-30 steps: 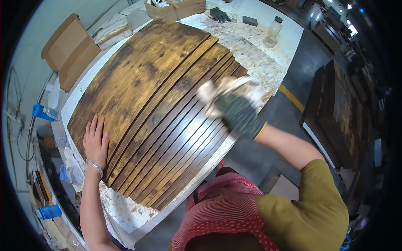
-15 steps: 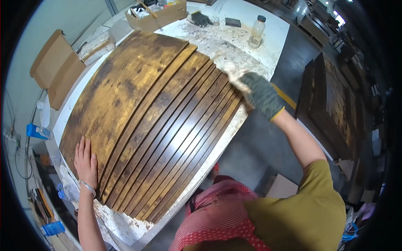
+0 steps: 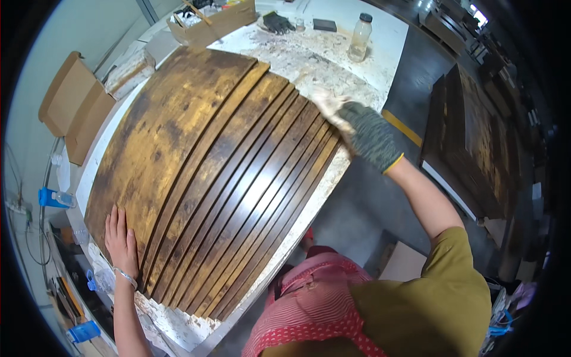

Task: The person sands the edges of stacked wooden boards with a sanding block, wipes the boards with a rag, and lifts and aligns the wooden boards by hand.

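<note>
Head view: left hand (image 3: 122,244) flat on dark-stained slatted panel (image 3: 208,172); gloved right hand (image 3: 369,137) apparently gripping rag (image 3: 329,107).

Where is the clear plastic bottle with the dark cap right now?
In the head view the clear plastic bottle stands upright at the far right of the white worktable, beyond the gloved right hand, near a small dark block.

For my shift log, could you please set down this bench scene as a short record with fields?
Work surface: white bench, paint-stained
Workpiece: row of dark stained wooden slats beside a wide stained panel
Left hand: bare, flat on the panel's near end
Right hand: gloved, pressing a pale rag at the slats' far end
Far end of bench: plastic bottle, dark glove, cardboard tray
</note>
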Motion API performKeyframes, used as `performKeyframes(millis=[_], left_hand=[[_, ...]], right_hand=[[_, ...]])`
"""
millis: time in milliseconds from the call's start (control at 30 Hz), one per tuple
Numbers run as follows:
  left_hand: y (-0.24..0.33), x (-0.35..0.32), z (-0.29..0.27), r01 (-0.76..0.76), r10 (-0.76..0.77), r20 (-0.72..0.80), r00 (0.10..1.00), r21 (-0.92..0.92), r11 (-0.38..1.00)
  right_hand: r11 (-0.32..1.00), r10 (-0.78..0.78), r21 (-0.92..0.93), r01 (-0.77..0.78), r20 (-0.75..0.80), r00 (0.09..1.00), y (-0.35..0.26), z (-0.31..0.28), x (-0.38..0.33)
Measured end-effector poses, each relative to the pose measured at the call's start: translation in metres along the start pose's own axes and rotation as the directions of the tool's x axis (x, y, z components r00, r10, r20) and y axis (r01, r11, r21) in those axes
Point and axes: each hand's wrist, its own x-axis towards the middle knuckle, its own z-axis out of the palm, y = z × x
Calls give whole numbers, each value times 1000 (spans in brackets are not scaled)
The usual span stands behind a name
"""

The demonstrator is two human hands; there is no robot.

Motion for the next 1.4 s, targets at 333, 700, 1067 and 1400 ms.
performKeyframes(millis=[333, 700, 1067, 1400], left_hand=[[1, 5, 0, -9, 9, -26, 1000, -2, 1000], [-1, 4, 1, -45, 45, -13, 999, 9, 999], [-4, 6, 3, -36, 35, -33, 999, -21, 999], [-4, 5, 0, -44, 44, -32, 999, -11, 999]], right_hand=[[950, 303, 52, -309, 101, 948, 20, 0, -8], [811, 366, 321, -489, 375, 852, 26, -2, -36], [964, 134, 221, -150, 83, 987, -13, 47, -76], [952, 298, -189, -241, 382, 875, 58, -8, -28]])
